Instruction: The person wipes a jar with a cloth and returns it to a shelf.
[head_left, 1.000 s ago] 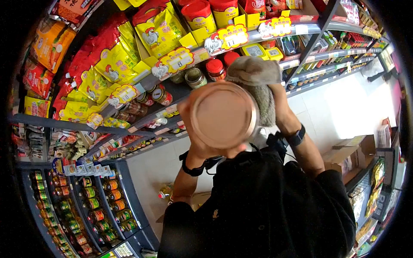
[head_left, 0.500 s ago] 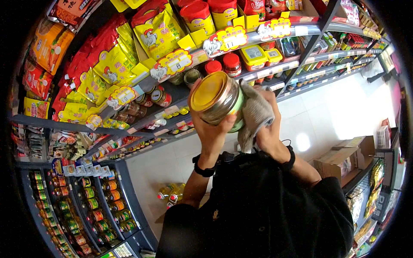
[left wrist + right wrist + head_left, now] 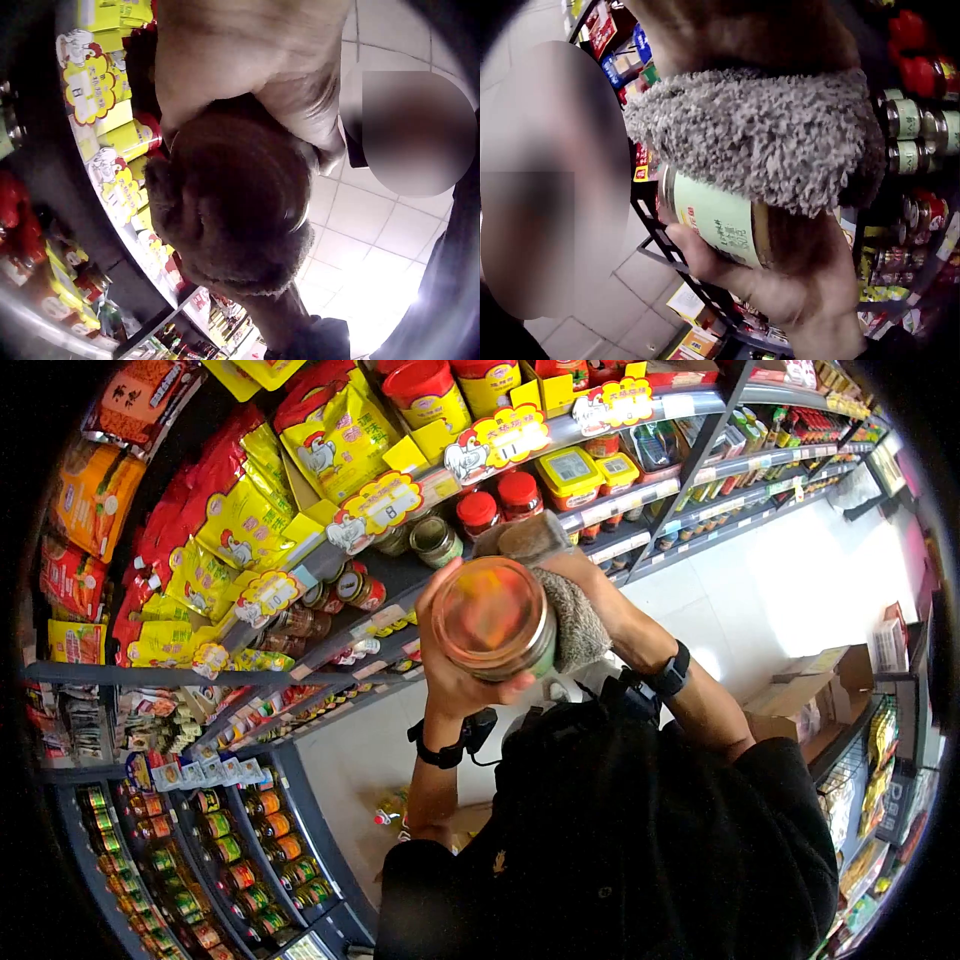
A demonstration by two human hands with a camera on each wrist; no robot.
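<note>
A glass jar (image 3: 492,618) with a pale green label is in my left hand (image 3: 450,685), one round end facing up at the head camera. In the right wrist view, my left thumb and fingers wrap the jar from below, next to the label (image 3: 712,217). My right hand (image 3: 590,588) holds a fluffy grey cloth (image 3: 575,622) against the jar's right side. The left wrist view shows the cloth (image 3: 232,251) over the jar's far end, in shadow. Most of my right fingers are hidden by the cloth.
Just ahead is a shelf with an open-topped jar (image 3: 435,540), red-lidded jars (image 3: 478,510) and yellow tubs (image 3: 570,472). Yellow bags (image 3: 340,435) and price tags (image 3: 375,510) are above it. Bottle racks (image 3: 230,850) stand at lower left, a cardboard box (image 3: 800,705) at right.
The jar tipped so its yellow end and green label showed, then turned its round end back up to the head camera. The right hand shifted the cloth along the jar's side.
</note>
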